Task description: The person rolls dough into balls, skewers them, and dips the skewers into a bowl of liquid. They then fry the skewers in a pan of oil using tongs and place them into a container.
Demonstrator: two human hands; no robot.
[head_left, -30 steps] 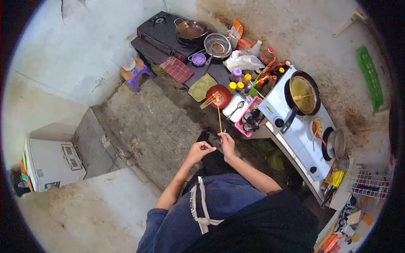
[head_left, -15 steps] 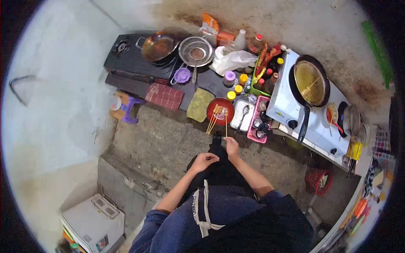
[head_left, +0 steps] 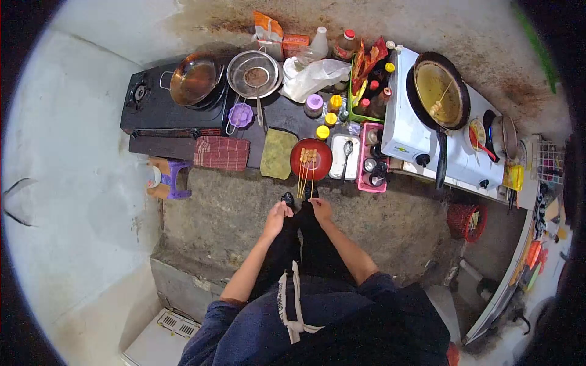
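Meat skewers (head_left: pixel 308 157) lie side by side on a red plate (head_left: pixel 325 163), their bare sticks jutting over the front rim. My right hand (head_left: pixel 321 210) pinches the stick end of the rightmost skewer, whose meat rests on the plate beside the others. To its left, my left hand (head_left: pixel 279 218) is held below the stick ends with fingers apart and nothing visible in it. A single skewer (head_left: pixel 437 107) lies in the oil of a frying pan (head_left: pixel 421 91) on the white stove.
Left of the plate lies a green cloth (head_left: pixel 278 154); right of it stands a white tray (head_left: pixel 345 156) with a spoon. A pink basket (head_left: pixel 373 185) holds jars. The pan's handle (head_left: pixel 441 161) sticks out past the white stove (head_left: pixel 403 135). A wok (head_left: pixel 194 79) sits at the back left.
The skewer in my right hand has shifted left, closer to the others on the plate. My left hand has moved left and forward, its fingers opening. The camera view has turned slightly.
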